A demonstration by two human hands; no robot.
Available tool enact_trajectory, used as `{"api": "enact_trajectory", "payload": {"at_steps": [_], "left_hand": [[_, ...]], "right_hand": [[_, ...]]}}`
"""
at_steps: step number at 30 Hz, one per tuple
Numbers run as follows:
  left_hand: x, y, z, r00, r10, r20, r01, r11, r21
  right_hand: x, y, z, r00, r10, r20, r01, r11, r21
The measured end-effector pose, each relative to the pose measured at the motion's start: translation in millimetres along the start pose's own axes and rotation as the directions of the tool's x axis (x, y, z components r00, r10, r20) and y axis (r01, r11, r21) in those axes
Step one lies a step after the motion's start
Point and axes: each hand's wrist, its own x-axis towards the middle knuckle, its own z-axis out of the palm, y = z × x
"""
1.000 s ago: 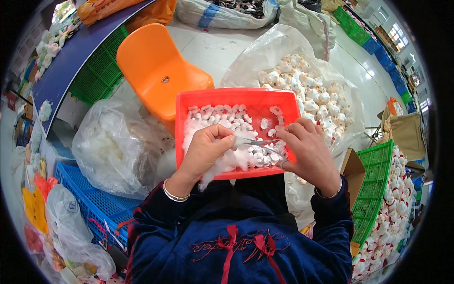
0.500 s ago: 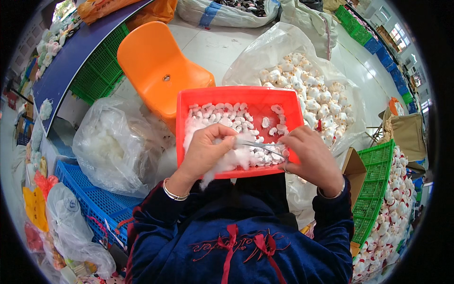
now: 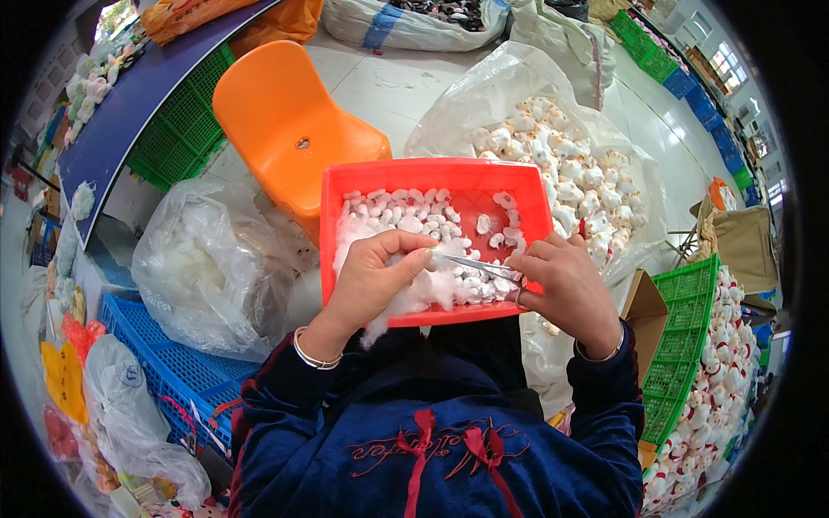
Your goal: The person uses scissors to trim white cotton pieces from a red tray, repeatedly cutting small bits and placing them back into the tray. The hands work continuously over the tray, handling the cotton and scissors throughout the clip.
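Observation:
My right hand [image 3: 570, 281] grips slim metal forceps [image 3: 477, 265] by the ring handles, the tips pointing left. Those tips reach the fingertips of my left hand [image 3: 371, 281], which is closed in a pinch on a small white fabric piece [image 3: 433, 245]; the fingers mostly hide it. Below both hands, a red plastic tray [image 3: 354, 179] rests near my lap. Inside it are several small white stuffed pieces [image 3: 414, 210]. Loose white fibre stuffing [image 3: 406, 298] lies along the tray's left side and spills over the near rim beside my left wrist.
An orange chair [image 3: 298, 129] stands beyond the tray. To the left, a clear bag of stuffing [image 3: 211, 268] sits by a blue crate [image 3: 164, 341]. Right of the tray are a large bag of white plush parts [image 3: 596, 186] and a green crate [image 3: 682, 345].
My right hand has turned slightly and shifted, so the forceps' handles show more clearly. My left hand keeps its pinch almost in place.

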Motion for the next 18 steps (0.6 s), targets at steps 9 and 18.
{"api": "enact_trajectory", "payload": {"at_steps": [9,18], "left_hand": [[3,-10,1,1.0,-0.008,-0.01,0.008,1.0,0.002],[6,-18,5,0.99,-0.051,-0.128,0.028,0.984,-0.174]], "right_hand": [[0,-2,10,0.999,0.012,-0.048,-0.003,0.985,0.171],[6,-17,9,0.983,-0.014,-0.181,0.015,1.0,0.004]]}}
